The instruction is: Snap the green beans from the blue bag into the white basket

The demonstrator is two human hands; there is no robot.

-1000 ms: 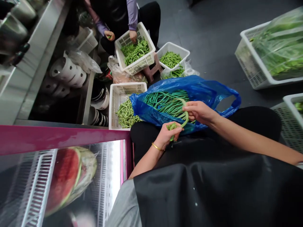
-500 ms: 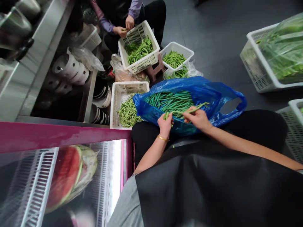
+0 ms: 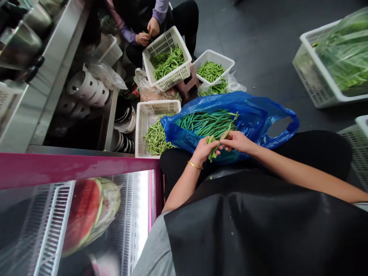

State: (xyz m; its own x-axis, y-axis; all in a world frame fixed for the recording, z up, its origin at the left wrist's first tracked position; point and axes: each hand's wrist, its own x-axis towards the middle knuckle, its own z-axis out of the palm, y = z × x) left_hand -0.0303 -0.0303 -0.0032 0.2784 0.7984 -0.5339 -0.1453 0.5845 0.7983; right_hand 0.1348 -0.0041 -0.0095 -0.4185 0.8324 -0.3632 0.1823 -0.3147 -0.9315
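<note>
My left hand [image 3: 203, 149], with a gold bangle at the wrist, is closed round a small bunch of green bean pieces [image 3: 212, 154]. Right beside it, my right hand [image 3: 236, 141] pinches a long green bean [image 3: 227, 131], whose thin end points up and away. Both hands meet over the near edge of a blue plastic bag [image 3: 260, 107] on my lap. Inside the bag lie many long green beans [image 3: 207, 122]. Left of the bag stands a white basket [image 3: 140, 130] holding short bean pieces [image 3: 156, 134].
A co-worker's hands [image 3: 148, 32] are over a white basket [image 3: 146, 61] of beans across from me. A smaller basket [image 3: 230, 63] of beans stands beside it. Bagged greens fill a crate [image 3: 324, 92] at right. A glass-topped fridge [image 3: 138, 163] with cut watermelon borders my left.
My right hand has come in against the left, and its bean has swung from lying sideways to pointing up and away. The bunch in my left hand shows more.
</note>
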